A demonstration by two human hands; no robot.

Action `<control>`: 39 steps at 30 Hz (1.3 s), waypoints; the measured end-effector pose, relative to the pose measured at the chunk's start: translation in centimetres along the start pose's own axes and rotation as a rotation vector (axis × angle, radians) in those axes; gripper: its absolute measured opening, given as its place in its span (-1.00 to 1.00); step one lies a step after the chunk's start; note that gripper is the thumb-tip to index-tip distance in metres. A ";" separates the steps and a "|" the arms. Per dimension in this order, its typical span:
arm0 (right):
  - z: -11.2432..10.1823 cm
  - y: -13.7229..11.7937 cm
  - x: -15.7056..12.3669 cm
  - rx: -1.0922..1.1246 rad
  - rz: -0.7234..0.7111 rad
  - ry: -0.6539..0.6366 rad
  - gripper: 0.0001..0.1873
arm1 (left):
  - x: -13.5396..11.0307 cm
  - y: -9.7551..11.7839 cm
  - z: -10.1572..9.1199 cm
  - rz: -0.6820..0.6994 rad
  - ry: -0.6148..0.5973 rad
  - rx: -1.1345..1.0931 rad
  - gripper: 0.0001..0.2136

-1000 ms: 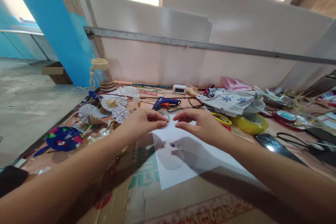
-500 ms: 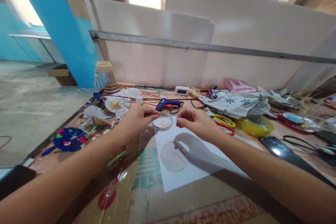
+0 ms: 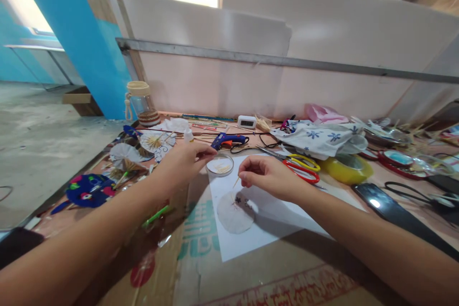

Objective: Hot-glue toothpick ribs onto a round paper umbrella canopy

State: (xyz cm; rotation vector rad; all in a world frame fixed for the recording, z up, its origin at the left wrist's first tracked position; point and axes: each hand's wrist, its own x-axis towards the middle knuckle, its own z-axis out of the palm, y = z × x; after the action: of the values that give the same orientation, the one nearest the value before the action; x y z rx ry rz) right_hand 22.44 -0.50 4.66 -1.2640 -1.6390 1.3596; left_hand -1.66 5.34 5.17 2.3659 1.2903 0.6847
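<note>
My right hand [image 3: 263,177] pinches a thin wooden stick [image 3: 236,182], which slants down over a round fabric piece [image 3: 234,213]. That pale disc has small dark flower marks and a thin stick lying near its top; it rests on a white sheet of paper [image 3: 229,248]. Just left of it, my left hand [image 3: 190,160] has thumb and fingers pressed together at the far rim of a shallow clear dish [image 3: 220,172]. Short pale sticks [image 3: 222,169] lie inside the dish. What the left fingertips hold, if anything, is hidden.
Behind the dish lies a blue glue gun [image 3: 229,140]. Red and yellow-handled scissors [image 3: 304,172], yellow tape [image 3: 347,168], patterned cloth [image 3: 319,138] and a phone [image 3: 383,205] are at right. Small fans [image 3: 127,155] and a blue fabric piece [image 3: 89,191] lie left.
My right hand has come down slightly toward the fabric disc, its stick now pointing at the top of it. The left hand stays by the dish. The view has shifted a little.
</note>
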 end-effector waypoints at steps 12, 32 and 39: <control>0.1 -0.2 1.6 -0.003 -0.081 -0.092 -0.91 | -1.6 4.2 1.1 -0.046 -0.252 -0.532 -0.81; -3.5 1.2 15.2 -1.003 0.001 0.064 -0.61 | -1.1 1.4 0.9 -0.189 -0.490 -0.131 -0.64; -5.2 1.3 14.8 -0.850 0.056 0.163 -0.60 | -1.6 2.0 0.0 -0.128 -0.613 0.015 -0.62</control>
State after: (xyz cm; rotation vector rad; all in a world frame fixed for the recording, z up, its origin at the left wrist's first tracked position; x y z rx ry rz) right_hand 22.77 15.23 3.32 -1.8275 -2.1544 0.5340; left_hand -1.00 2.93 5.81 2.2158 1.1434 -0.0960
